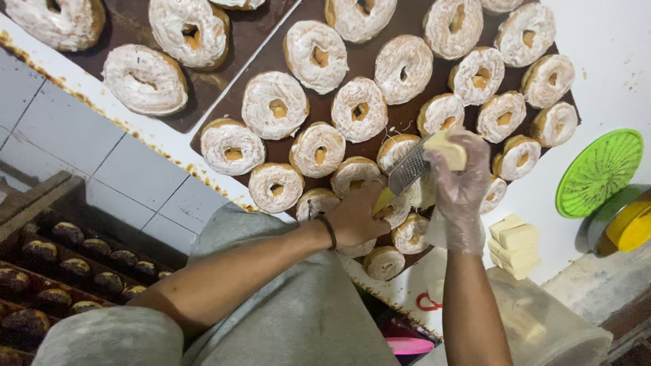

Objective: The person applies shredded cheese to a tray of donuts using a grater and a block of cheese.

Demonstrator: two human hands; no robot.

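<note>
Nearest, the left hand [352,220] is closed around the yellow handle of a small metal grater [407,171], while the gloved right hand [460,186] is clamped on a pale cheese block [447,148] pressed against the grater's far end, both held just above the near row of iced doughnuts [359,108] on the brown tray [271,61]. White icing is seen on every doughnut, yet grated cheese cannot be made out on them, so the topping is judged barely begun, with the far rows untouched. More cheese blocks [515,245] are stacked on the white table [610,61] to the right.
</note>
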